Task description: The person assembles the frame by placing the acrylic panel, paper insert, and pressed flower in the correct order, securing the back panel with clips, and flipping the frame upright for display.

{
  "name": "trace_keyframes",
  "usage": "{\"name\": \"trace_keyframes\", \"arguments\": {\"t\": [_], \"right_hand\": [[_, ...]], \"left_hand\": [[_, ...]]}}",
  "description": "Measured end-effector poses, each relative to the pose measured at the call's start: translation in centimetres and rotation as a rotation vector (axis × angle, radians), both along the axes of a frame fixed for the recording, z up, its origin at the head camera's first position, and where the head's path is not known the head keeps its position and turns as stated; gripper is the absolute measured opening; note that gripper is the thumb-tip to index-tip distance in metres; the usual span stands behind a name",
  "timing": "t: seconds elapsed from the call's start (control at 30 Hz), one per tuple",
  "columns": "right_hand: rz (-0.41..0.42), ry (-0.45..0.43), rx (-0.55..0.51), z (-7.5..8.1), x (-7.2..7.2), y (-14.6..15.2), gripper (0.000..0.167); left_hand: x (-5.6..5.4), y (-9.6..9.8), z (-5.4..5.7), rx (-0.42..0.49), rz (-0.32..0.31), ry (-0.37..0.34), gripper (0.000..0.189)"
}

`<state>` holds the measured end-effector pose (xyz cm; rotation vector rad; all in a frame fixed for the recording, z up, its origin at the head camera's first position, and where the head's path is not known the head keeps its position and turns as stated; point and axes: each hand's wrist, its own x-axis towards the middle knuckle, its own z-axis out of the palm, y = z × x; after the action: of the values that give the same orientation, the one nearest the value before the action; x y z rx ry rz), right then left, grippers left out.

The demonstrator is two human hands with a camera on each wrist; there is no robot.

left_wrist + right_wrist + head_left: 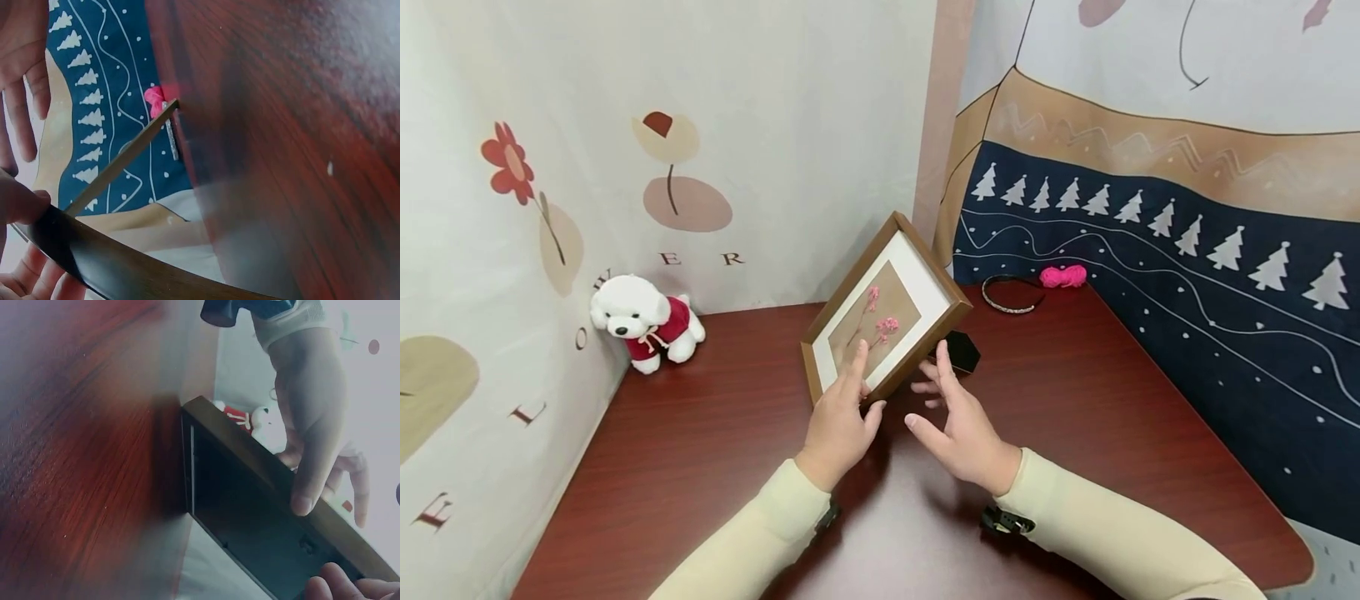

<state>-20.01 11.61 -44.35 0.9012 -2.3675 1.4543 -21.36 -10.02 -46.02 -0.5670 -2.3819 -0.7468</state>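
A brown wooden picture frame [895, 308] holding pink flowers in a white mat tilts on one corner over the table. My left hand [838, 429] grips its near edge. In the right wrist view, that hand's thumb [303, 503] lies on the rim of the picture frame [250, 506], with the other fingers on the front side. My right hand [962, 433] is beside the frame's right edge, fingers loosely extended, holding nothing. Its fingertips [331, 581] show near the dark back. Partly hidden behind the frame is a flat black piece [962, 352]; whether it belongs to the frame I cannot tell.
A white plush dog [647, 321] in a red top sits at the table's left back. Toward the back right lie a dark headband [1011, 310] and a pink bundle of yarn [1063, 277]. Printed curtains [820, 125] hang behind the reddish-brown table [1075, 400].
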Motion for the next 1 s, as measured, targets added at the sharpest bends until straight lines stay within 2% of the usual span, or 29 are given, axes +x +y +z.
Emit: {"name": "trace_keyframes", "arguments": {"t": [0.13, 0.27, 0.47, 0.73, 0.8, 0.87, 1.0], "right_hand": [[-0.01, 0.015, 0.001, 0.0, 0.0, -0.1, 0.103], [-0.025, 0.008, -0.02, -0.1, -0.3, 0.2, 0.101], [-0.088, -0.054, -0.089, -0.6, -1.8, 0.5, 0.096], [-0.18, -0.14, -0.187, -1.1, -3.8, 0.5, 0.108], [-0.194, -0.142, -0.194, -1.1, -4.2, 0.5, 0.111], [-0.197, -0.151, -0.205, -0.9, -4.5, 0.7, 0.111], [-0.183, -0.211, -0.233, -0.4, -5.2, 1.2, 0.11]], "left_hand": [[0.1, 0.5, 0.1, 0.016, -0.009, 0.002, 0.097], [0.4, 1.0, -0.1, 0.046, -0.053, -0.012, 0.096], [1.1, 1.8, -0.6, 0.114, -0.182, -0.033, 0.093], [1.2, 2.5, -0.9, 0.092, -0.36, -0.114, 0.099], [0.8, 2.1, -1.0, 0.087, -0.367, -0.134, 0.1], [0.3, 1.3, -0.8, 0.104, -0.347, -0.165, 0.097], [-2.1, -1.3, -0.1, 0.181, -0.234, -0.175, 0.082]]}}
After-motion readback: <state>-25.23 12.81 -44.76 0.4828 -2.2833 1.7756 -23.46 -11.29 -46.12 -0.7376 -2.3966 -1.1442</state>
